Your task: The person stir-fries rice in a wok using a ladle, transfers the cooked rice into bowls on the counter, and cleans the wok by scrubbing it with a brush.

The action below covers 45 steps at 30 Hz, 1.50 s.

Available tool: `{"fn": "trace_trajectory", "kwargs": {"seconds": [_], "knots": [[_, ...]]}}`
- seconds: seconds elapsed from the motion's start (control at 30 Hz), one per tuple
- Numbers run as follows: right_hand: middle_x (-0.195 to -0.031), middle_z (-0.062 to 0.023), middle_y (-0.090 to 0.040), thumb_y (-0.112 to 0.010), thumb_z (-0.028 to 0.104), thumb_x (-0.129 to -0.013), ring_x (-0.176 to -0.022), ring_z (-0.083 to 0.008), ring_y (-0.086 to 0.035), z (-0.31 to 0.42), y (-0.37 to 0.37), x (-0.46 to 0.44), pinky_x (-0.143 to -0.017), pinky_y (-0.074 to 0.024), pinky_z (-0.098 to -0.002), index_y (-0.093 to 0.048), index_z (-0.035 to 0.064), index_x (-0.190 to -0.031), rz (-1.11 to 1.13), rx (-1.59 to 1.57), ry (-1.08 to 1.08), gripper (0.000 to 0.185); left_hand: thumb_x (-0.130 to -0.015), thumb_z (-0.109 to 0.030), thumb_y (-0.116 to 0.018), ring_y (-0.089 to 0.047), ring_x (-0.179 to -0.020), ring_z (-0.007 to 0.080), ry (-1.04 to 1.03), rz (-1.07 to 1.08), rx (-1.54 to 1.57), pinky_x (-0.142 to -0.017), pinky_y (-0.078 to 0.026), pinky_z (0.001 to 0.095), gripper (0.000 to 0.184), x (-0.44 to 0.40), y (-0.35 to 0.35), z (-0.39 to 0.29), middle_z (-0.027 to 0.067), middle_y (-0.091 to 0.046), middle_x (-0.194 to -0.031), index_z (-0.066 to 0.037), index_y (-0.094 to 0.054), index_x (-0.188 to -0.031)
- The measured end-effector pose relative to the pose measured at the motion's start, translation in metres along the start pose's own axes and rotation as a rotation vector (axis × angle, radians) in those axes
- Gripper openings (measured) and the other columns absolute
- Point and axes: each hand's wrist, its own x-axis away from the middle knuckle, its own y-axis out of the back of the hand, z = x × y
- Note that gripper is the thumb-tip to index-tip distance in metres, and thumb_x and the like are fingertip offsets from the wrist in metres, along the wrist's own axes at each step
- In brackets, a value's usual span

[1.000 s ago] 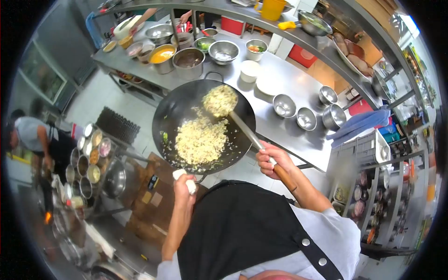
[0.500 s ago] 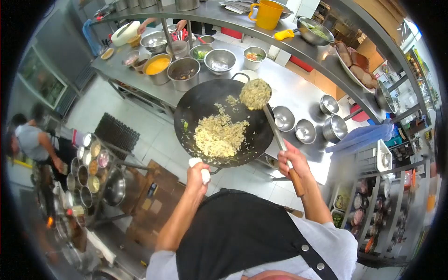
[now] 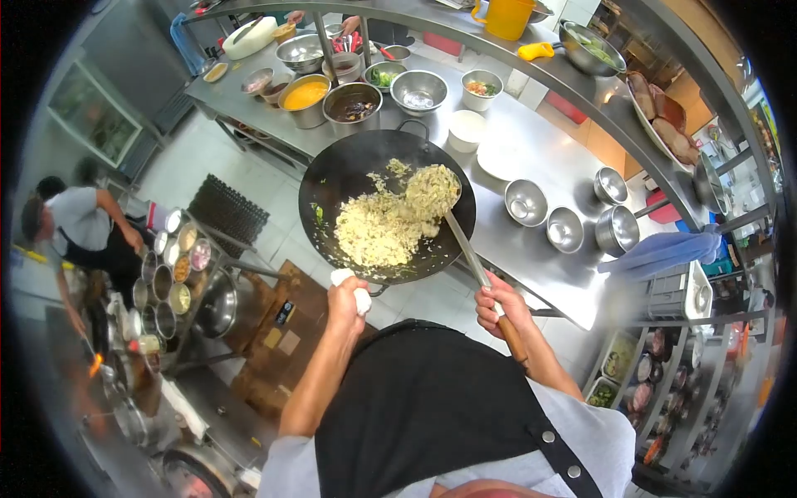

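Note:
A black wok (image 3: 328, 166) is held above the floor beside the steel counter, with fried rice (image 3: 378, 232) heaped in it. My left hand (image 3: 345, 305) is closed around a folded white cloth (image 3: 362, 299) at the wok's near rim, beside a loop handle. In my right hand (image 3: 503, 307) is a long ladle (image 3: 470, 249) with a wooden grip. Its bowl is piled with rice (image 3: 432, 190) and sits over the right part of the wok. Beyond the wok stand a white round container (image 3: 466, 133) and a white plate (image 3: 500, 159).
Steel bowls (image 3: 525, 203) stand on the counter (image 3: 531, 133). Pots, including one of yellow liquid (image 3: 305, 95), line its far left. An overhead shelf (image 3: 531, 70) crosses above. At left, another person (image 3: 87, 224) works near a rack of seasoning tins (image 3: 178, 266).
The loaded ladle has come down and left, from above the wok's far right rim to over the rice. The white container and plate behind it now show. The other person has shifted.

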Motion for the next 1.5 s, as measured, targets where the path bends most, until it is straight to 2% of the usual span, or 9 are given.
{"fn": "trace_trajectory", "kwargs": {"seconds": [0.23,0.43,0.63,0.73,0.9,1.1,1.2,1.33,1.5], "knots": [[-0.073,0.0025,-0.045,-0.051,0.015,-0.104,-0.048,-0.0122,-0.041,0.025,0.002,-0.005,-0.043,-0.0322,-0.0278,-0.052,0.0251,-0.119,0.145,-0.262,0.018,0.018,-0.079,-0.001,-0.062,-0.057,-0.051,0.0192,0.063,-0.019,0.054,-0.039,-0.042,0.0322,0.006,0.004,-0.015,-0.016,0.0097,-0.061,-0.069,-0.003,-0.058,-0.083],[-0.073,0.0020,-0.046,-0.050,0.015,-0.104,-0.050,-0.0119,-0.043,0.068,0.002,-0.007,-0.042,-0.0333,-0.0282,-0.053,0.0255,-0.118,0.051,-0.214,0.213,0.018,-0.080,-0.003,-0.062,-0.055,-0.048,0.0191,0.140,0.040,0.069,-0.037,-0.040,0.0318,0.007,0.002,-0.025,-0.031,0.0097,-0.061,-0.069,-0.004,-0.057,-0.084],[-0.070,-0.0004,-0.050,-0.059,0.008,-0.094,-0.054,-0.0122,-0.051,0.122,0.023,-0.042,-0.046,-0.0401,-0.0288,-0.027,0.0080,-0.162,-0.407,0.523,0.455,0.076,-0.080,-0.003,-0.061,-0.053,-0.045,0.0194,0.133,0.025,0.070,-0.035,-0.039,0.0310,0.008,0.003,-0.028,-0.028,0.0104,-0.060,-0.067,-0.004,-0.056,-0.085],[-0.069,-0.0030,-0.053,-0.057,0.009,-0.095,-0.052,-0.0114,-0.052,0.139,0.101,-0.109,-0.045,-0.0420,-0.0308,-0.027,0.0119,-0.163,-0.650,0.977,0.513,0.074,-0.079,-0.002,-0.060,-0.052,-0.044,0.0195,0.134,0.008,0.077,-0.035,-0.039,0.0311,0.007,0.009,-0.032,-0.027,0.0107,-0.059,-0.067,-0.004,-0.055,-0.085],[-0.101,-0.0276,-0.071,-0.066,0.015,-0.081,-0.089,-0.0342,-0.072,0.158,0.123,-0.136,-0.081,-0.0561,-0.0419,-0.041,0.0018,-0.154,-0.851,1.228,0.679,0.078,-0.079,-0.004,-0.060,-0.053,-0.046,0.0196,0.107,-0.068,0.075,-0.035,-0.039,0.0311,0.009,0.017,-0.043,-0.019,0.0103,-0.059,-0.067,-0.004,-0.055,-0.086],[-0.110,-0.0323,-0.069,-0.063,0.013,-0.087,-0.098,-0.0464,-0.069,0.183,0.143,-0.145,-0.085,-0.0546,-0.0460,-0.035,0.0027,-0.157,-0.981,1.444,0.733,0.076,-0.081,-0.006,-0.060,-0.053,-0.047,0.0184,0.093,-0.147,0.060,-0.037,-0.038,0.0302,0.009,0.020,-0.054,-0.004,0.0096,-0.060,-0.069,-0.006,-0.054,-0.088],[-0.110,-0.0307,-0.070,-0.062,0.013,-0.091,-0.100,-0.0400,-0.072,0.201,0.108,-0.114,-0.086,-0.0543,-0.0440,-0.032,0.0021,-0.159,-0.976,1.444,0.596,0.075,-0.080,-0.004,-0.059,-0.052,-0.048,0.0183,0.110,-0.167,0.105,-0.036,-0.037,0.0293,0.014,0.026,-0.065,-0.007,0.0091,-0.060,-0.070,-0.007,-0.053,-0.092],[-0.120,-0.0229,-0.071,-0.064,0.013,-0.093,-0.096,-0.0230,-0.070,0.189,0.040,-0.039,-0.083,-0.0543,-0.0378,-0.031,0.0026,-0.160,-0.526,1.315,0.794,0.075,-0.081,-0.007,-0.060,-0.051,-0.048,0.0190,0.205,-0.184,0.199,-0.037,-0.035,0.0290,0.019,0.046,-0.077,-0.022,0.0081,-0.059,-0.070,-0.011,-0.048,-0.095],[-0.145,-0.0107,-0.058,-0.067,0.016,-0.095,-0.089,-0.0140,-0.064,0.172,-0.004,-0.026,-0.077,-0.0538,-0.0293,-0.037,0.0058,-0.159,0.078,1.256,0.511,0.071,-0.081,-0.008,-0.060,-0.052,-0.047,0.0182,0.245,-0.117,0.302,-0.038,-0.041,0.0284,0.012,0.066,-0.153,-0.091,0.0060,-0.058,-0.068,-0.013,-0.051,-0.089]]}}
